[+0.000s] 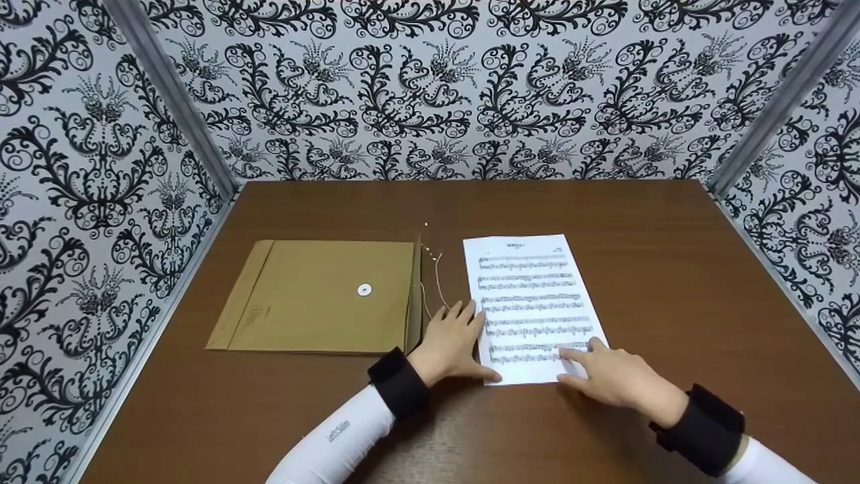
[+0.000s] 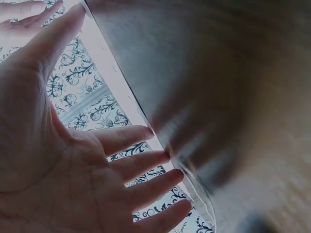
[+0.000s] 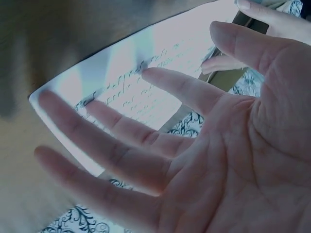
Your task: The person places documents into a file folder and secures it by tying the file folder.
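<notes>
A sheet of printed music lies face up on the brown table, its staves running across the page. Along its left edge rests my left hand, fingers spread and thumb at the bottom corner. My right hand is at the lower right corner, with its fingertips over the page. In the right wrist view, the fingers of my right hand are mostly straight over the sheet. The left wrist view shows the palm of my left hand with nothing gripped.
Left of the sheet lies a brown document envelope with a white button. Its right end stands slightly open, and a thin string trails towards my left hand. Patterned panels enclose the table at the back and sides.
</notes>
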Demonstrator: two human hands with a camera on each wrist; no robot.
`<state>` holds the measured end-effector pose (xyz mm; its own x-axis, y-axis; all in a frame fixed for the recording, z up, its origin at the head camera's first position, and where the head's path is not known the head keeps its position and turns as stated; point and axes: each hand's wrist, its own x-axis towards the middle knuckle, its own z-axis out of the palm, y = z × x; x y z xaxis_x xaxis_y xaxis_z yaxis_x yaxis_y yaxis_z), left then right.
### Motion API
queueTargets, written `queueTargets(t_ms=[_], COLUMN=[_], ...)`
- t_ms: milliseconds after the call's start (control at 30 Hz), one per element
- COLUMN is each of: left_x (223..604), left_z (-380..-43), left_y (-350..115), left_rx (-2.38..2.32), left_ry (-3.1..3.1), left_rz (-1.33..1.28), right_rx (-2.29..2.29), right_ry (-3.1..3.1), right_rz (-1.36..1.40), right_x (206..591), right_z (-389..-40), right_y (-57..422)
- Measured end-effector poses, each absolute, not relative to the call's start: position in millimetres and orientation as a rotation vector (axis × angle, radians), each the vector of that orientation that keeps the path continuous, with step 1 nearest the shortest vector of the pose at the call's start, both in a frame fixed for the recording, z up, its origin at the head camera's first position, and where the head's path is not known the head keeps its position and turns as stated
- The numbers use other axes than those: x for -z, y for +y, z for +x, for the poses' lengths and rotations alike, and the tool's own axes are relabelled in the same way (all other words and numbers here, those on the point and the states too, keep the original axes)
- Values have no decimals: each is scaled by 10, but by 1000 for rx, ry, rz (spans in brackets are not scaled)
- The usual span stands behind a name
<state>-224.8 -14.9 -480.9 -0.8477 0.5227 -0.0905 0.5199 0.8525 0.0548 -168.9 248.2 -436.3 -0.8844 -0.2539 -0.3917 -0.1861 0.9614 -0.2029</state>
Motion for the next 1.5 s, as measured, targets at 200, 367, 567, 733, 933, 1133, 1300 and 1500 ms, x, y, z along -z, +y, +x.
queueTargets(t_ms=[200,367,567,733,933,1133,1300,1500], left_x=[4817,4829,4833,4822,4808,4802,4798,4795], left_z=[-2259,-2257,-2270,-2271,-2266,-2267,-2271,-2273], left_y=[-153,-156,-163,-174,-187,-193,-196,-198], left_rx=[-62,-80,-105,-120,-123,-129,-111,-111], left_ry=[2927,2927,2919,2915,2892,2872,2865,2859], left_rz=[829,840,853,869,876,881,876,868], right_rx=[381,543,732,884,1058,1185,1291,1365], right_ry=[2759,2826,2789,2740,2623,2522,2437,2403], right_rz=[-394,-409,-303,-241,-149,-68,5,88], right_x=[4406,4472,4505,4513,4545,4564,4574,4613], right_z=[-1848,-2001,-2170,-2284,-2417,-2525,-2591,-2668], right_y=[2612,2738,2865,2942,3036,3122,3158,3169])
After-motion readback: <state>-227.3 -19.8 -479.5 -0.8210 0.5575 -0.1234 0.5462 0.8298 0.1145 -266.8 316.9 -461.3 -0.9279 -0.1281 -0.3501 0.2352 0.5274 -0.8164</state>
